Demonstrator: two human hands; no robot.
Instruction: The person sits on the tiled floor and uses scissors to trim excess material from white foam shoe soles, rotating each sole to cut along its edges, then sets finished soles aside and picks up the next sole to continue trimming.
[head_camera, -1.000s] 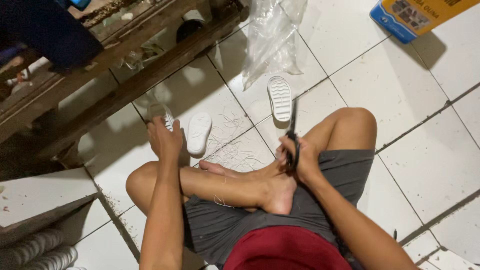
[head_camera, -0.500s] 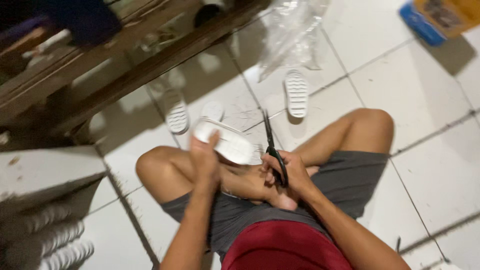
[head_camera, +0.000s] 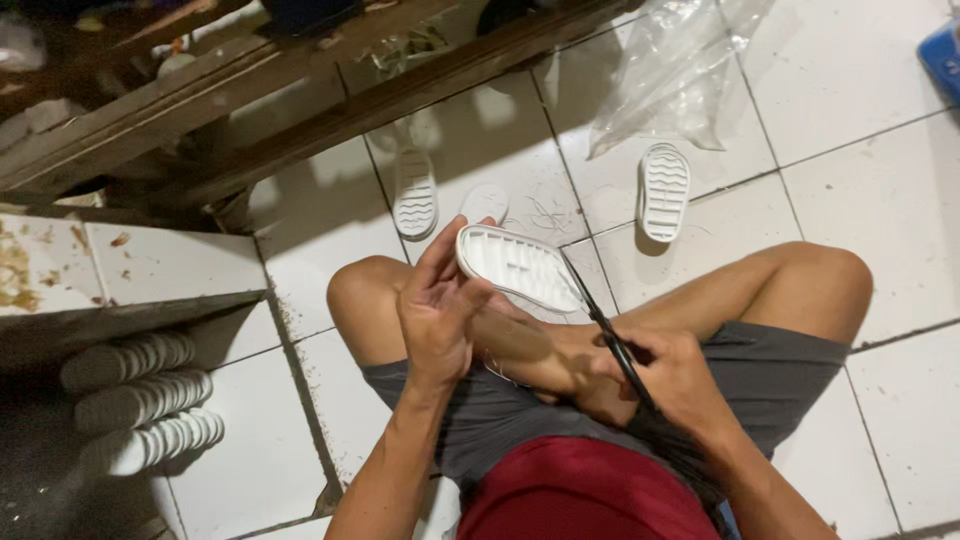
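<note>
I sit cross-legged on a white tiled floor. My left hand (head_camera: 437, 315) holds a white shoe sole (head_camera: 520, 268) by its near end, its ribbed inner side facing up above my knees. My right hand (head_camera: 672, 378) grips black scissors (head_camera: 603, 318), whose blades point up and left and touch the sole's right edge. Both hands are over my lap, close together.
Two more white soles lie tread-up on the tiles, one (head_camera: 415, 193) at the left and one (head_camera: 664, 191) at the right. A crumpled clear plastic bag (head_camera: 672, 70) lies beyond. Wooden beams (head_camera: 300, 100) cross the top. Stacked soles (head_camera: 140, 400) sit at the lower left.
My left hand lifted a sole off the floor and brought it over my lap. The scissors in my right hand now meet the sole's edge. The camera shifted.
</note>
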